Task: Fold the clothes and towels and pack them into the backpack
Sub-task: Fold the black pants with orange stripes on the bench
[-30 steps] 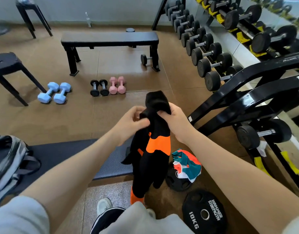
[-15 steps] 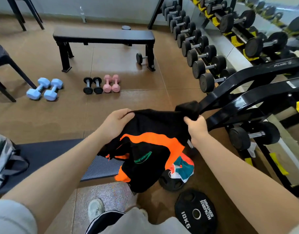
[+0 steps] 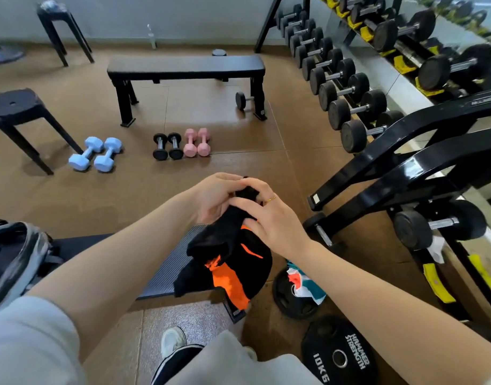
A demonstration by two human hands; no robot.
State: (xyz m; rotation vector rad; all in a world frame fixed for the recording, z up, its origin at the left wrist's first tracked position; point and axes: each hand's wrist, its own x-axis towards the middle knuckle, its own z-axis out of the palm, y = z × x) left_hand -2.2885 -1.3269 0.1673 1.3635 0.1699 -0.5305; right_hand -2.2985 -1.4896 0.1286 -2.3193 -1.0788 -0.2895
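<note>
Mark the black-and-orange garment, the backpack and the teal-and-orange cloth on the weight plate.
black-and-orange garment (image 3: 224, 279), head view, orange panel of its hanging part.
backpack (image 3: 22, 257), head view, grey rim at the left edge.
teal-and-orange cloth (image 3: 304, 282), head view, middle of the crumpled cloth.

Bright, even daylight fills the gym scene, strongest from the upper right beyond the right hand (image 3: 269, 218), where a mirror (image 3: 444, 31) looks washed out and hazy. The brown floor (image 3: 238, 134) beyond the hands carries a soft sheen. Shadows are faint and diffuse, pooling under the black bench (image 3: 186, 68) and the stool (image 3: 15, 107) far to the left. Wide-angle distortion bends lines near the edges. Focus is slightly soft throughout, with mild compression smearing.
</note>
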